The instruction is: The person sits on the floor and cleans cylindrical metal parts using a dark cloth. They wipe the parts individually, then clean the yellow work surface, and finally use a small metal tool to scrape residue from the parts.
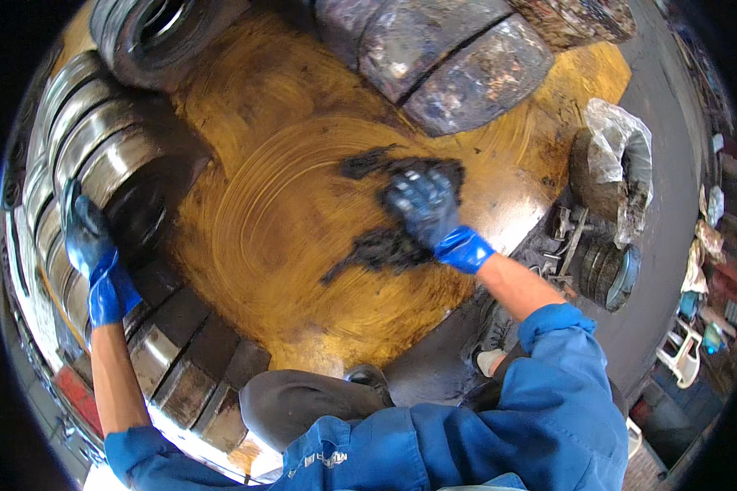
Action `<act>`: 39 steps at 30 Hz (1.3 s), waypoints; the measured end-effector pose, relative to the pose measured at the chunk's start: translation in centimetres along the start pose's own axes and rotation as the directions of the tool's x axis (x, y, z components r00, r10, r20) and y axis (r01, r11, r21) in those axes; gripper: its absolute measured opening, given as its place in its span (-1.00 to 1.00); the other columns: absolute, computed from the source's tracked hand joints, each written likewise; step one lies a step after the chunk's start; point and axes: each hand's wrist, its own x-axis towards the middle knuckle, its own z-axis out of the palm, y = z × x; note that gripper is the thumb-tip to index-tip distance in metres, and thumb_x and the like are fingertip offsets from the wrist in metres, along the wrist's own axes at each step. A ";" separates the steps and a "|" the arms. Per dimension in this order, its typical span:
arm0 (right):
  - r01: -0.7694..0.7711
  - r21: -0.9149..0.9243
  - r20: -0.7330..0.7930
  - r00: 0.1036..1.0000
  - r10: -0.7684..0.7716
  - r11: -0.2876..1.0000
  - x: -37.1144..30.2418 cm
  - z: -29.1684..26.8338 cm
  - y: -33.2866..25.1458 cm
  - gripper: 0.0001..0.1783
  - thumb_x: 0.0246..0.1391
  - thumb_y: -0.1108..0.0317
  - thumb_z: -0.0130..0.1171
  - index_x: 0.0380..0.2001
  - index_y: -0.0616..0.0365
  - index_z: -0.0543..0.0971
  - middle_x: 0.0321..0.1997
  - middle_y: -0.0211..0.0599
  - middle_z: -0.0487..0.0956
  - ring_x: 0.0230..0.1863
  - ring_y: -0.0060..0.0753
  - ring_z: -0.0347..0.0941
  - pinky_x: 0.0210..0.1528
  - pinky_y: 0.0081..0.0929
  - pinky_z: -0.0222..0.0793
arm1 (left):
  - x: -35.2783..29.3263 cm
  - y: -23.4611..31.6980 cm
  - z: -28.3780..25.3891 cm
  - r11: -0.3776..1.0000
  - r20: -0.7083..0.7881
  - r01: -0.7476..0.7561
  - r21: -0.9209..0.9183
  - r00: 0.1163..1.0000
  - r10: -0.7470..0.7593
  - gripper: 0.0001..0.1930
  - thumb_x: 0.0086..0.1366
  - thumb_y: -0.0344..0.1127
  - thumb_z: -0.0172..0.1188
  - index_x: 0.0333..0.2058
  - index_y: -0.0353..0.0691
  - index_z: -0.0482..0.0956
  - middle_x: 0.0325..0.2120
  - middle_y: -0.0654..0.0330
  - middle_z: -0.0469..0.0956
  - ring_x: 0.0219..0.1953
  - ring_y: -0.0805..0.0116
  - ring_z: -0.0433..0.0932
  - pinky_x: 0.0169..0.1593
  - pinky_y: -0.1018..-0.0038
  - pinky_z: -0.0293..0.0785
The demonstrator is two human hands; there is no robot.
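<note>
My right hand [424, 204], in a soiled blue rubber glove, presses a black, crumpled rag [385, 248] onto a yellow-brown, greasy sheet [270, 213]. The glove is slightly blurred. Parts of the rag stick out on both sides of the hand, and curved smear marks run over the sheet around it. On the left, my left hand [88, 229] wears a matching blue glove. Its fingers are stretched out along the side of a row of shiny metal rings [121, 159], and it holds nothing.
Large dark, stained blocks [479, 74] stand at the far side. A thick dark ring [160, 33] lies at the far left. To the right are a drum with plastic film [618, 155], metal tools [571, 237] and a small round can [610, 274]. Dark blocks [196, 360] line the near left.
</note>
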 end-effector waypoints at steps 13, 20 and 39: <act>-0.679 -0.416 -0.296 0.730 0.616 0.605 -4.4 -4.6 22.2 -0.52 0.24 0.00 0.11 0.14 -0.11 0.64 0.23 -0.09 0.59 0.25 0.14 0.46 0.23 0.16 0.34 | 1.2 -0.5 1.3 0.998 0.002 -0.057 0.034 0.998 0.057 -0.48 0.65 -0.08 -0.16 0.23 -0.39 0.53 0.23 -0.11 0.55 0.31 0.00 0.49 0.41 0.25 0.31; -0.414 -0.175 -0.068 0.910 0.409 0.893 -10.6 -8.5 4.1 -0.35 0.04 -0.01 0.30 0.23 -0.11 0.58 0.47 -0.05 0.38 0.48 0.12 0.26 0.49 0.19 0.07 | 0.2 -2.0 0.7 0.998 -0.003 -0.049 0.027 0.999 0.049 -0.50 0.65 -0.11 -0.13 0.26 -0.40 0.50 0.25 -0.09 0.53 0.33 0.03 0.47 0.42 0.25 0.29; -0.821 -0.311 -0.171 0.543 0.822 0.478 -3.3 -5.3 40.6 -0.37 0.28 -0.04 0.10 0.41 -0.32 0.43 0.58 -0.39 0.29 0.60 -0.06 0.08 0.57 0.21 -0.04 | -0.4 -3.3 -0.3 0.996 0.090 -0.063 0.061 0.994 0.057 -0.45 0.67 -0.08 -0.26 0.34 -0.37 0.41 0.33 -0.05 0.46 0.38 0.04 0.41 0.46 0.28 0.22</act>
